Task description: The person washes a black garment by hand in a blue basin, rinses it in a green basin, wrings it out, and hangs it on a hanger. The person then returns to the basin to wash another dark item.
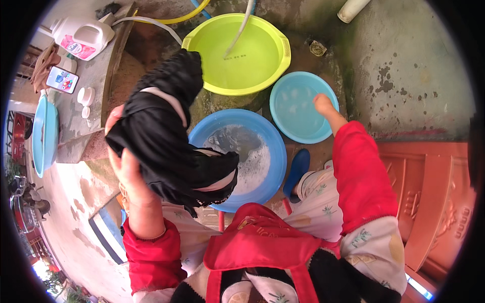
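Observation:
My left hand (127, 170) is closed around a wet-looking bundle of black cloth (159, 128) with pale pink stripes. The cloth hangs over the left rim of a blue basin (278, 170), where suds float on greyish water. Over the right side of a smaller light-blue basin (290, 125) is my right hand (325, 105). Its fingers look curled, but whether they hold anything cannot be made out. Cloudy water fills that small basin. Behind both stands a yellow-green basin (284, 57) of water, with a pale hose (242, 28) running into it.
On the ledge (94, 113) at left are a white detergent jug (83, 38), a phone (62, 79) and white caps (86, 96). Another light-blue basin (39, 136) stands beyond it. A reddish panelled door (424, 197) is at right; a drain cover (317, 48) lies near the wall.

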Action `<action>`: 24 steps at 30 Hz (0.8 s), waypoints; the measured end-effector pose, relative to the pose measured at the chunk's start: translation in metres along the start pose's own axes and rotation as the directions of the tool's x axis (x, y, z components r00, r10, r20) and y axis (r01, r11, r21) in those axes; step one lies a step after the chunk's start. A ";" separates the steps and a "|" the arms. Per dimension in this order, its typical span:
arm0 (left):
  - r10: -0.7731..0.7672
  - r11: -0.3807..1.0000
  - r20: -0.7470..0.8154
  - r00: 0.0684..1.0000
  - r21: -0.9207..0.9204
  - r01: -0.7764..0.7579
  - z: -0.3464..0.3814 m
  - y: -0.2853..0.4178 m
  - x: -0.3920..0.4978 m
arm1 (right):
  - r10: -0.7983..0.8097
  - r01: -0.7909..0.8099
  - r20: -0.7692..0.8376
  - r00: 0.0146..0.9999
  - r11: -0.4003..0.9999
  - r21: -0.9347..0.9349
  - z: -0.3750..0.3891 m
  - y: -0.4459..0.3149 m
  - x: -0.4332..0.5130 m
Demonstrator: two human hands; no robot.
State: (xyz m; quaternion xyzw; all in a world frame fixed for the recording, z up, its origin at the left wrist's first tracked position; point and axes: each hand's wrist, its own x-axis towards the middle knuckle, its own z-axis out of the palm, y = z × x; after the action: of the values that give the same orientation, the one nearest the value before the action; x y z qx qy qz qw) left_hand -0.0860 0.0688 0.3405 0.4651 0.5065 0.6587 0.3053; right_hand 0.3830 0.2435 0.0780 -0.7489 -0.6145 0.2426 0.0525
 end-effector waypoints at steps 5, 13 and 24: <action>-0.050 0.999 -0.027 0.998 0.001 0.050 0.000 -0.002 0.004 | -0.040 0.096 0.156 0.987 0.924 -0.370 0.067 0.014 0.026; 0.038 0.970 0.068 0.997 0.235 -0.053 -0.020 -0.020 0.009 | 0.357 -0.358 -0.198 0.913 0.933 0.033 0.195 0.097 0.008; -0.062 0.968 0.002 0.998 0.245 0.060 0.009 -0.015 0.004 | 0.260 -0.198 0.197 0.945 -0.023 0.980 -0.051 -0.021 0.144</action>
State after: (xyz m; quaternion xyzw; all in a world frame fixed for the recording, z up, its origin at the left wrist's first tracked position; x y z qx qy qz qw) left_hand -0.0807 0.0800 0.3275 0.4865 0.5966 0.5793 0.2679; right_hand 0.4041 0.3959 0.0878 -0.5926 -0.1367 0.5892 0.5320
